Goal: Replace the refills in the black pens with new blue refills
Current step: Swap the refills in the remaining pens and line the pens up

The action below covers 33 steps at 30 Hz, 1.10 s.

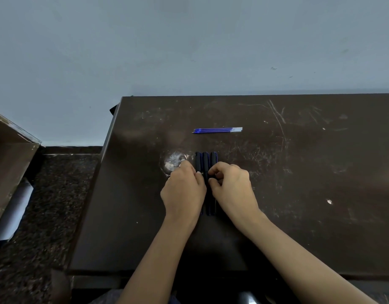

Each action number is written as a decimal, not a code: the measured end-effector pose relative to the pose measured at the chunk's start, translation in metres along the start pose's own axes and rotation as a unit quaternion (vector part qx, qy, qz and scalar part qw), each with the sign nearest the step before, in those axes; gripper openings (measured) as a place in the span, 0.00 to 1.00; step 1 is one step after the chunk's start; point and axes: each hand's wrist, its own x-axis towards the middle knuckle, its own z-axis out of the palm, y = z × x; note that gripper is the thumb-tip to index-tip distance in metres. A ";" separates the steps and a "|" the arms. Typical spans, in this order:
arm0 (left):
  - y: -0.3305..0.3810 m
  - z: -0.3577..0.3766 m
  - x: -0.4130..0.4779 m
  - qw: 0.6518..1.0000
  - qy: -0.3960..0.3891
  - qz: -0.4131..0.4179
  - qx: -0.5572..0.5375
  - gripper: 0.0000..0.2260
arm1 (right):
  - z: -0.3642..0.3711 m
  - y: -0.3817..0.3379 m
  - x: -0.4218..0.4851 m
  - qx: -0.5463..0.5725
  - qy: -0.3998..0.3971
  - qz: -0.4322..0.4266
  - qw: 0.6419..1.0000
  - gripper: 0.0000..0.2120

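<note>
Three black pens (205, 163) lie side by side on the dark brown table (298, 183), caps pointing away from me. My left hand (183, 189) rests on their left side with fingertips touching the leftmost pen. My right hand (232, 187) rests on their right side, fingers curled against the rightmost pen. The pens' middle parts are hidden between the hands. Whether either hand has a firm grip is unclear. A small bunch of blue refills (217, 130) lies crosswise farther back, apart from the pens.
A round whitish worn patch (173, 163) marks the table just left of the pens. The table's left edge drops to a dark speckled floor (46, 205). A wooden board (9, 163) and a grey tube (13, 213) stand at far left. A blue-grey wall rises behind.
</note>
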 end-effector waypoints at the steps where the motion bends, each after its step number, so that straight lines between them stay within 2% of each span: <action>1: 0.000 0.000 0.000 1.000 0.000 0.001 -0.005 0.06 | 0.000 0.000 0.000 0.004 0.001 -0.001 1.000 0.07; 13: 0.001 0.002 0.001 1.000 -0.004 0.013 -0.014 0.04 | 0.002 0.007 0.004 0.035 0.008 0.013 0.999 0.09; 20: 0.001 0.000 0.001 1.000 0.010 0.017 -0.004 0.06 | 0.002 0.012 0.005 0.042 0.014 0.010 0.999 0.08; 27: 0.001 -0.002 0.002 0.999 0.019 0.009 -0.038 0.04 | -0.021 0.020 0.015 0.034 0.057 0.014 0.998 0.07; 30: 0.002 -0.002 0.003 0.999 0.028 0.005 -0.046 0.04 | -0.033 0.020 0.027 -0.008 0.068 -0.012 0.998 0.11; 33: 0.002 0.000 0.003 0.998 0.035 0.007 -0.056 0.06 | -0.040 0.011 0.058 -0.075 0.060 -0.079 0.992 0.15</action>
